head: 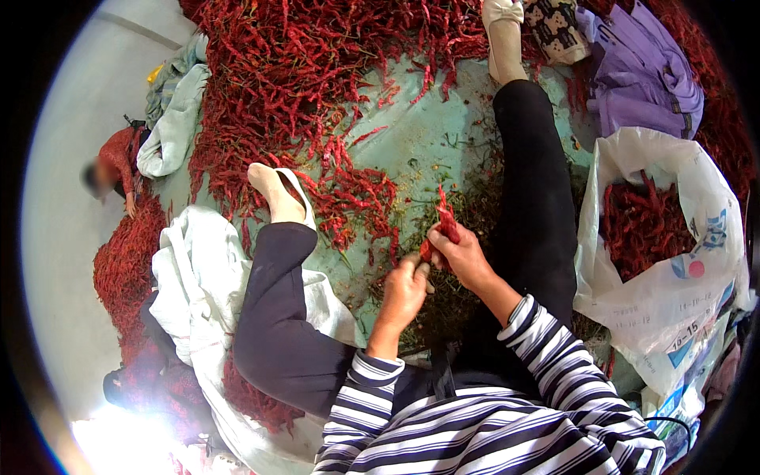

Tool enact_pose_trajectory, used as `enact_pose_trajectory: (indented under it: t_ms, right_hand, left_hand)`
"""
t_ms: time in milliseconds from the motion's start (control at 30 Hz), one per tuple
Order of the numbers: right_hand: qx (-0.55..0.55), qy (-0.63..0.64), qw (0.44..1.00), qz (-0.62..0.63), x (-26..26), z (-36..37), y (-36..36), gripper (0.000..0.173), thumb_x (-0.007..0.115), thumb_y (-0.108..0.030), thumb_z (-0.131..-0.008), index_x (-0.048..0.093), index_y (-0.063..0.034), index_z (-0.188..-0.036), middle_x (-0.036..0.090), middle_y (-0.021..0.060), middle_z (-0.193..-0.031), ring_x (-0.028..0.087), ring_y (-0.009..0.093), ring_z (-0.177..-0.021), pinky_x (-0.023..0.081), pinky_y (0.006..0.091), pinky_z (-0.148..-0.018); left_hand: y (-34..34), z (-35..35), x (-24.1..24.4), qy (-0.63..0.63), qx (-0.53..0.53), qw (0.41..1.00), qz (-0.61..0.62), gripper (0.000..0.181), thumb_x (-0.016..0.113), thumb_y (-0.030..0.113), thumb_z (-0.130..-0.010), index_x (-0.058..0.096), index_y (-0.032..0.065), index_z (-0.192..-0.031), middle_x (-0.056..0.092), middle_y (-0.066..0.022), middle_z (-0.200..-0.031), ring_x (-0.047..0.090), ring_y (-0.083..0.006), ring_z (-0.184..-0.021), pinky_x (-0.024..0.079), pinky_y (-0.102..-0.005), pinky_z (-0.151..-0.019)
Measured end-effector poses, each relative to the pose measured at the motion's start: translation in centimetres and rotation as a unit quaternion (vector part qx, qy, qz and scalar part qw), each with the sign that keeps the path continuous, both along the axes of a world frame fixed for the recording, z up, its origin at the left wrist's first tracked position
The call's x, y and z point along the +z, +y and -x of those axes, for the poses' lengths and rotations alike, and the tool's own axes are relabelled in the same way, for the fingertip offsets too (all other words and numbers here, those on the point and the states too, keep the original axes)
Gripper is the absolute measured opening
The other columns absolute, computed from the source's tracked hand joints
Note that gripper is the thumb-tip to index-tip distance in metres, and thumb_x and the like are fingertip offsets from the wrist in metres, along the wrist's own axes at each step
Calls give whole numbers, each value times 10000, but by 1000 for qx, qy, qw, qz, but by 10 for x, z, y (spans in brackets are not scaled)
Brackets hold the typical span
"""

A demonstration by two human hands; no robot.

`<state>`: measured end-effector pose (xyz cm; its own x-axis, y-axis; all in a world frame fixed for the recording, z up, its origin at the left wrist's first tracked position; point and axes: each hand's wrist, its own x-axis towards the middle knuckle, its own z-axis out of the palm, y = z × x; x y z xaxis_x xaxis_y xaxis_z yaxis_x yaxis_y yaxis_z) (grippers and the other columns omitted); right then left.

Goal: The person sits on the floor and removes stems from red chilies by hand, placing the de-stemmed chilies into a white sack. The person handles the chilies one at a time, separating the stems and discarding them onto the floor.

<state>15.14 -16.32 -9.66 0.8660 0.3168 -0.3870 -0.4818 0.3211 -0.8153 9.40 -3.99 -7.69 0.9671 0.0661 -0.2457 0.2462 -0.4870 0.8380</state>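
Note:
A small bunch of dried red chillies [446, 221] is gripped in my right hand [466, 256], tips pointing away from me. Close beside it, my left hand [404, 291] has its curled fingers at the near end of a chilli; motion blurs the fingertips. Both hands are over a heap of green-brown stems and scraps [454, 297] between my legs. To the right stands a white plastic sack [599, 279], its mouth rolled open around red chillies [644, 225].
A large pile of dried chillies [285, 71] spreads ahead over a pale green sheet [427, 130]. White woven sacking [199, 267] lies left of my bent leg. Purple cloth [644, 77] is at far right. Another person [119, 160] bends beside chillies at far left.

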Motion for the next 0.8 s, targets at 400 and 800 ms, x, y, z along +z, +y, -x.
enact_pose_trajectory:
  t_ms: [400,800]
  right_hand:
    - [-154,164,943,-246,7,-12,-24,139,501,-161,-870,486,-63,-774,492,13,-625,478,110,-511,398,250,-454]
    - [-88,209,943,-245,4,-12,-12,91,545,-109,-829,503,-66,-897,442,-8,-626,399,90,-497,329,239,-444]
  left_hand:
    - [45,19,-16,63,349,811,465,150,520,205,-861,530,56,-879,545,-45,-716,480,-91,-426,404,-234,-381]
    - [64,-41,-88,23,25,972,-234,237,613,194,-771,561,-10,-879,603,-156,-841,580,-284,-769,450,-370,-687]
